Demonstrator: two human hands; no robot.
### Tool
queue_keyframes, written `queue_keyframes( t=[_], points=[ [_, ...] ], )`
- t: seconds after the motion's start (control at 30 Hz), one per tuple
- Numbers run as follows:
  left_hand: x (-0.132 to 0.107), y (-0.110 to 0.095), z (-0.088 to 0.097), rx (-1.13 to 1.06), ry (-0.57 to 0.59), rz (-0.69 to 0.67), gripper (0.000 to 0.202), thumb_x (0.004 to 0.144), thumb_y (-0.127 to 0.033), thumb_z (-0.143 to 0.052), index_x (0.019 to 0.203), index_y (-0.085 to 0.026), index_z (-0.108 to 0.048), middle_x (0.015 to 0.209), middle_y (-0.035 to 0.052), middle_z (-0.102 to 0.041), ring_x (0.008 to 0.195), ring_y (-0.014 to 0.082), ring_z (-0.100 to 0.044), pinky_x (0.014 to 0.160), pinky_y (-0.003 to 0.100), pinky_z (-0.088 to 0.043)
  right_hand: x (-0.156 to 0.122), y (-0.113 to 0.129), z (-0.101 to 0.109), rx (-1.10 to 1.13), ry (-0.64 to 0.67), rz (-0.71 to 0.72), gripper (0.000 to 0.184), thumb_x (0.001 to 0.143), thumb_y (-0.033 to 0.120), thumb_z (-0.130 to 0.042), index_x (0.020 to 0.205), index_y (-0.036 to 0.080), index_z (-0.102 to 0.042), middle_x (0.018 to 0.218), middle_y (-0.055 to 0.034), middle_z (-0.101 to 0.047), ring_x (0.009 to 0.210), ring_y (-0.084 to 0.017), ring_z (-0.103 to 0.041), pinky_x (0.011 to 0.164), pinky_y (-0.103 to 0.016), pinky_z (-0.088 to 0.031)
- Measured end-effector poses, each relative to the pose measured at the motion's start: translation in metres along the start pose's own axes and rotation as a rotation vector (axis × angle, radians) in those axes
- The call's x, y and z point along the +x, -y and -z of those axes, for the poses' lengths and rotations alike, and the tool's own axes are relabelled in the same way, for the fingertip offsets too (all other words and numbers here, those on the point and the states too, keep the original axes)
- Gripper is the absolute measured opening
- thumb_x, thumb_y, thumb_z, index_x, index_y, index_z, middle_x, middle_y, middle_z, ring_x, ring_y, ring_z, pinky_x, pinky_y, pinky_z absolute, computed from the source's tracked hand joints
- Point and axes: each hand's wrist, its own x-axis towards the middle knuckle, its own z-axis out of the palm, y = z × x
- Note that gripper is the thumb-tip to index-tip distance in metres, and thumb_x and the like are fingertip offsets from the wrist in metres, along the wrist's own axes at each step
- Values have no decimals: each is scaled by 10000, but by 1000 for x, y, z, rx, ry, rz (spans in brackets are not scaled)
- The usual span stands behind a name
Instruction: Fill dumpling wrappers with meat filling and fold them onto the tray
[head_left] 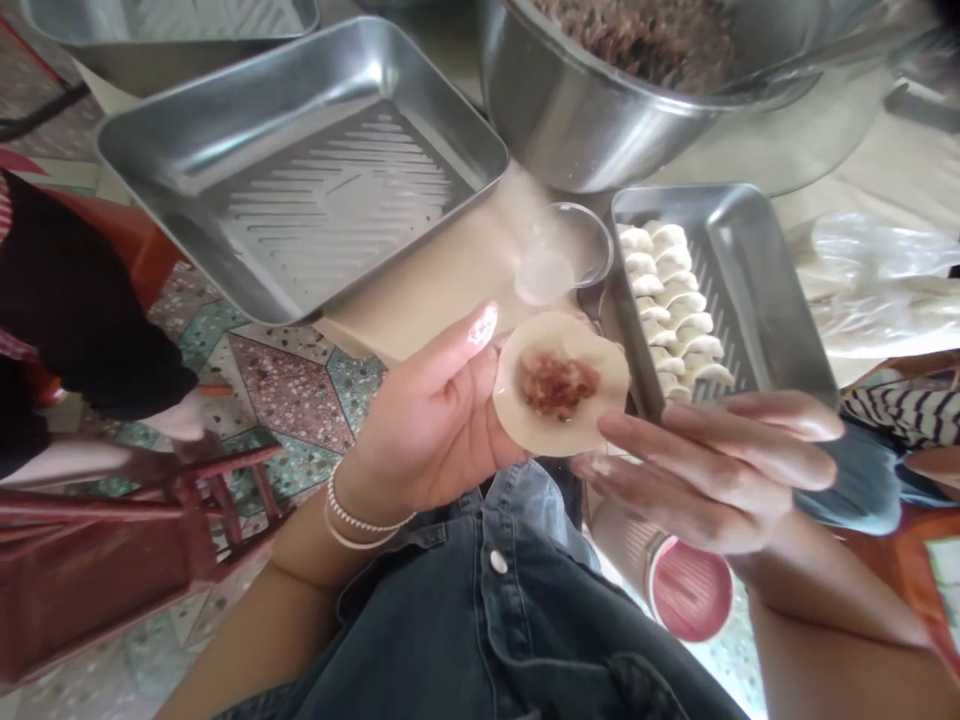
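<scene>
A round dumpling wrapper (512, 408) lies across the fingers of my left hand (442, 420), thumb raised beside its left edge. Reddish minced meat filling (561, 386) with green bits sits in the middle of the wrapper, which is still flat and unfolded. White flour dusts the left thumb. At the wrapper's lower right edge is my right hand (720, 470), fingers stretched out and fingertips close to or touching the dough. Folded dumplings (671, 305) stand in two rows in a small metal tray (776, 300) just beyond the right hand.
A large metal tray (337, 220) lies left, another tray (172, 40) behind it. A metal pot (592, 130) of minced filling stands at the back. A clear round cup (592, 240), plastic bag (877, 280), red chair (97, 590) and pink bin (690, 590) are around. Other people sit at both sides.
</scene>
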Motion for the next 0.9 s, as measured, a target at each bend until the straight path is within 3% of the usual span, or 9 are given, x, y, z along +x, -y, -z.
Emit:
queue_keyframes(
  t=[0.07, 0.17, 0.37, 0.53, 0.63, 0.73, 0.83, 0.9],
  points=[
    [1, 1, -1, 12, 8, 9, 585, 944, -519, -258, 1194, -127, -613, 1166, 113, -692, 1290, 296, -510, 1089, 430, -403, 7, 1, -9, -27, -175, 151, 172, 887, 264, -584, 935, 389, -694, 1058, 150, -665, 736, -87, -476, 705, -320, -295],
    [4, 4, 0, 32, 9, -8, 544, 942, -504, -283, 1190, -154, -618, 1148, 92, -701, 1287, 292, -514, 1077, 450, -416, 11, 1, -19, -64, -252, 98, 143, 844, 252, -649, 866, 378, -714, 1018, 140, -646, 734, -78, -487, 663, -313, -307],
    [6, 14, 7, 135, -28, -111, 524, 928, -557, -367, 1267, -216, -577, 1185, 23, -691, 1220, 243, -576, 1050, 388, -451, 17, 0, -16, -21, -188, -46, 84, 875, 335, -635, 899, 361, -712, 952, 59, -594, 861, -98, -533, 691, -298, -388],
    [2, 15, 2, 329, 28, -158, 507, 962, -546, -319, 1278, -256, -589, 1345, -39, -595, 1338, 196, -459, 1090, 281, -400, 28, 4, -11, 51, -79, -188, 112, 791, 343, -728, 895, 320, -694, 970, 13, -532, 928, -136, -528, 793, -304, -457],
    [-1, 14, 0, 410, 32, -152, 520, 976, -539, -252, 1253, -290, -616, 1361, -64, -579, 1378, 224, -403, 1122, 324, -353, 29, 4, -13, 92, -109, -221, 160, 789, 359, -728, 934, 304, -687, 998, 5, -514, 948, -140, -551, 832, -325, -463],
    [-4, 12, 0, 464, 26, -138, 567, 980, -530, -195, 1253, -277, -623, 1350, -44, -587, 1401, 295, -351, 1135, 433, -313, 27, 3, -16, 96, -114, -225, 257, 799, 390, -712, 1027, 275, -680, 1034, -21, -513, 997, -172, -555, 867, -363, -460],
    [-6, 7, 0, 468, 65, -86, 564, 954, -591, -231, 1321, -310, -554, 1413, -54, -528, 1434, 303, -279, 1159, 458, -265, 28, 3, -16, 108, -75, -205, 182, 845, 361, -657, 1023, 339, -690, 1056, -23, -533, 1017, -187, -550, 875, -379, -467],
    [-3, 6, 1, 394, 54, -68, 547, 931, -623, -290, 1352, -345, -501, 1428, -52, -512, 1418, 284, -327, 1147, 448, -305, 31, 4, -14, 117, -89, -204, 135, 847, 306, -653, 948, 380, -703, 1019, -12, -557, 990, -183, -556, 845, -366, -475]
  ],
)
